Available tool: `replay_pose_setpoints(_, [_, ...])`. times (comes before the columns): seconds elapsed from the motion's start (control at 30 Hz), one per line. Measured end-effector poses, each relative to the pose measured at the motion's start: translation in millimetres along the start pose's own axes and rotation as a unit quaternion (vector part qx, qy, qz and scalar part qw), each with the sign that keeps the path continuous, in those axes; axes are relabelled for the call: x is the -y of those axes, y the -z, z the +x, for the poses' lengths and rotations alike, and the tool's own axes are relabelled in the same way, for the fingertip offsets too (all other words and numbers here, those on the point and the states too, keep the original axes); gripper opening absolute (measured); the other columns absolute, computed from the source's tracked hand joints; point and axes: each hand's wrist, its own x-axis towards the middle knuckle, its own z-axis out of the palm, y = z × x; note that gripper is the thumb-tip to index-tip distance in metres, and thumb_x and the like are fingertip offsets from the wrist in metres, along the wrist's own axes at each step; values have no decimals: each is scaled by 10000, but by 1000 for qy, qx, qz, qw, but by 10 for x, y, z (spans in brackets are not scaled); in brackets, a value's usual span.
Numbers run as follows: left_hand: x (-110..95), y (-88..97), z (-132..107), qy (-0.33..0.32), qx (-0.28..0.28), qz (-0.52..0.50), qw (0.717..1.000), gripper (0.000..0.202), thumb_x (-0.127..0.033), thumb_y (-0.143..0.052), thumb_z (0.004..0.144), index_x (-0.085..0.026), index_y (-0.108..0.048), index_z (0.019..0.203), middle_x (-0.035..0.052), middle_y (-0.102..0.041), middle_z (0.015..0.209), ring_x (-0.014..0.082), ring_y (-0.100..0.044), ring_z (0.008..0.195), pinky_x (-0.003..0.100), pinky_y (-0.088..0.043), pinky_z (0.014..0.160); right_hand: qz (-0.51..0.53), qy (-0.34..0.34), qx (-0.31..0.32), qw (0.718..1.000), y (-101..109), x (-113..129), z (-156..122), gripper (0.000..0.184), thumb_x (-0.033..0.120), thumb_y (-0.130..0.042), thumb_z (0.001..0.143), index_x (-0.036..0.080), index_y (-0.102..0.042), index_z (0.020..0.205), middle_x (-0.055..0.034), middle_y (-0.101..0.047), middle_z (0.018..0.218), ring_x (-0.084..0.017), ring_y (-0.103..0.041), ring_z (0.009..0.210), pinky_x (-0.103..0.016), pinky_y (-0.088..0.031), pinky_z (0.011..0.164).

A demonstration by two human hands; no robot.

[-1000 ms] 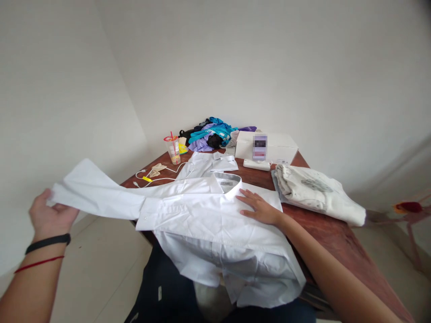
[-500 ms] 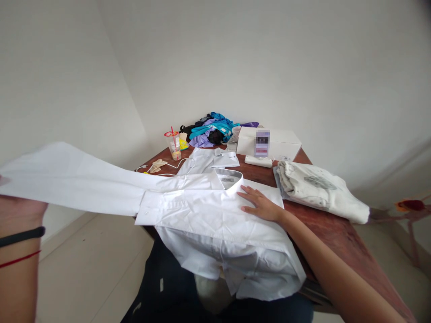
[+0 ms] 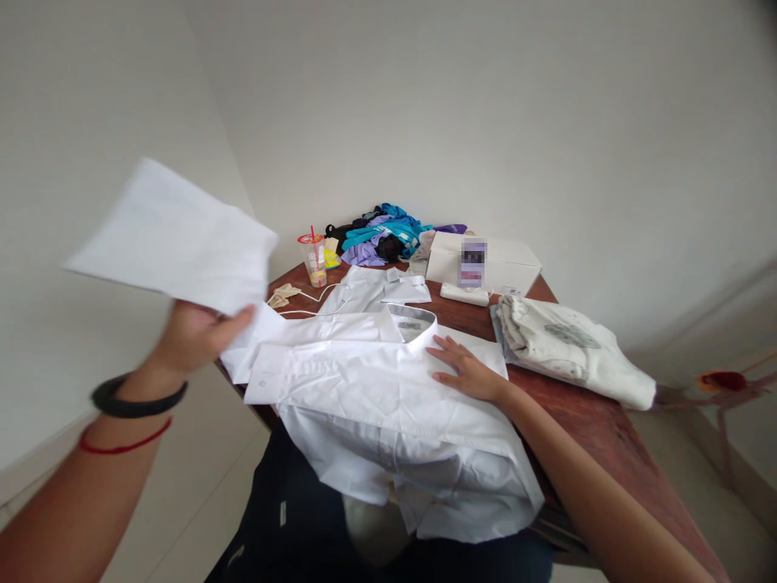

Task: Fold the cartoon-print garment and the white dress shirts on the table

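Observation:
A white long-sleeved shirt (image 3: 376, 380) lies across the near part of the table, its grey-lined collar facing the far side. Its lower part hangs over the near edge above my lap. My left hand (image 3: 197, 336) grips one of its sleeves in the air at the left, and the sleeve's loose cloth fans out above my fingers, slightly blurred. A buttoned cuff (image 3: 264, 375) rests on the shirt's left part. My right hand (image 3: 464, 368) lies flat on the shirt just right of the collar, fingers spread.
Behind the shirt lies another white garment (image 3: 364, 287). Farther back are a plastic cup with a red straw (image 3: 314, 263), a heap of coloured clothes (image 3: 388, 231), a white box (image 3: 510, 263) and a power strip (image 3: 464, 293). A folded patterned cloth (image 3: 571, 348) sits at the right edge.
My left hand has come in from the far left toward the shirt, so the sleeve that was stretched out sideways is now doubled over and raised. My right hand has stayed in place.

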Motion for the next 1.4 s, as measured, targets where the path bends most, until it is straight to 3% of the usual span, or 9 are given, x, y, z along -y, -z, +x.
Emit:
replay_pose_setpoints(0.13, [-902, -911, -258, -178, 205, -106, 957, 73, -143, -618, 780, -190, -661, 814, 100, -684, 1263, 293, -593, 1232, 463, -450, 1113, 143, -3, -121, 982, 95, 125, -1, 524, 604, -581, 938, 215, -707, 1267, -137, -580, 1464, -349, -498, 1387, -502, -423, 1144])
replay_pose_setpoints(0.2, [-1245, -1306, -479, -195, 263, -131, 936, 116, -85, -599, 763, -191, -621, 805, 107, -554, 1483, 322, -497, 1369, 502, -407, 1158, 255, -55, -148, 954, 142, 188, -6, 552, 653, -499, 959, 203, -719, 1190, -144, -690, 1235, -299, -669, 1095, -434, -593, 892])
replay_pose_setpoints(0.3, [-1449, -1635, -788, -143, 277, -154, 937, 277, -35, -530, 803, -181, -612, 1023, 143, -551, 1470, 296, -515, 1358, 488, -447, 1135, 380, -151, -98, 908, 165, 238, -13, 620, 712, -437, 952, 210, -662, 1239, -104, -671, 1008, -192, -651, 725, -289, -560, 508])
replay_pose_setpoints(0.47, [-1351, -1447, -1084, -125, 243, -204, 940, 399, -37, -488, 886, -192, -541, 1250, 122, -508, 1514, 290, -403, 1462, 505, -391, 1193, 337, -146, -34, 930, 136, 245, -9, 593, 557, -735, 831, 211, -595, 1292, 18, -555, 778, -103, -520, 530, -218, -452, 425])
replay_pose_setpoints(0.67, [-1160, -1071, -1367, -147, 279, -224, 922, 322, -158, -509, 982, -245, -574, 1285, 76, -593, 1425, 221, -574, 1298, 363, -485, 1108, 352, -109, -51, 928, 215, 274, -12, 461, 462, -734, 816, 190, -677, 1184, -19, -621, 876, -113, -536, 629, -223, -445, 508])
replay_pose_setpoints(0.83, [-605, -1135, -1423, -39, 237, -52, 969, 326, -417, -491, 1019, -199, -659, 1193, 127, -708, 1151, 326, -664, 1106, 493, -527, 991, 445, -127, -82, 883, 297, 227, -35, 393, 471, -748, 796, 214, -701, 1090, -16, -685, 877, -133, -578, 675, -244, -465, 596])
replay_pose_setpoints(0.97, [-169, -1230, -1399, -11, 244, 40, 969, 460, -429, -340, 1044, -178, -724, 1001, 139, -714, 819, 342, -707, 829, 515, -556, 843, 472, -137, -93, 866, 280, 166, -28, 364, 459, -779, 768, 213, -715, 1029, 1, -679, 807, -127, -554, 632, -245, -432, 583])
replay_pose_setpoints(1.17, [-43, -1312, -1331, -3, 152, 60, 987, 440, -459, -421, 991, -139, -706, 1093, 189, -758, 1049, 389, -692, 1081, 521, -504, 1005, 508, -131, -108, 845, 270, 130, -16, 304, 403, -800, 748, 205, -731, 968, 12, -655, 771, -122, -532, 624, -250, -403, 595])
replay_pose_setpoints(1.4, [51, -1304, -1227, -44, 192, 29, 980, 402, -453, -424, 999, -201, -722, 1096, 119, -774, 1113, 323, -682, 1164, 427, -496, 1066, 537, -127, -136, 823, 418, 235, -61, 195, 292, -765, 664, 188, -727, 825, 5, -634, 718, -133, -518, 617, -255, -381, 587])
